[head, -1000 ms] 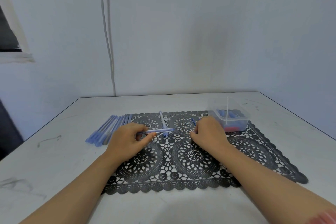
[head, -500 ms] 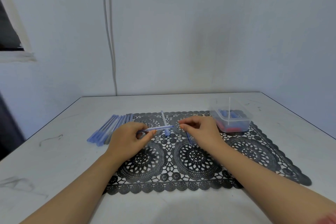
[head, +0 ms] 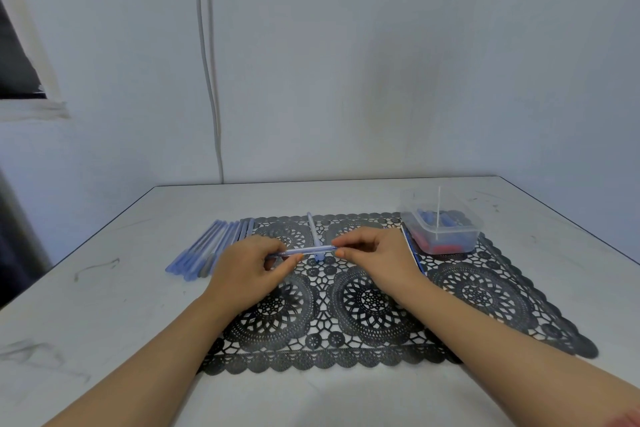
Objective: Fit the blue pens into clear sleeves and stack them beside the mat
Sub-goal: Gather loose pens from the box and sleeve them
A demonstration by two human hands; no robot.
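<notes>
Over the black lace mat [head: 485, 291], my left hand [head: 247, 270] pinches the left end of a clear sleeve with a blue pen inside [head: 304, 251], held level. My right hand [head: 375, 258] has its fingertips at the sleeve's right end, touching it. A thin blue pen [head: 412, 250] sticks out from behind my right hand toward the container. Another clear sleeve [head: 313, 230] lies on the mat behind the held one, pointing away from me. A row of several sleeved blue pens [head: 211, 248] lies on the table just left of the mat.
A clear plastic container [head: 441, 224] with blue and red parts and a thin white stick stands on the mat's far right corner. The white table [head: 104, 305] runs out to edges on the left and right. A wall stands behind it.
My right hand came off the mat with a thin blue pen, then moved left to the right end of the sleeve that my left hand holds. My left hand barely shifted.
</notes>
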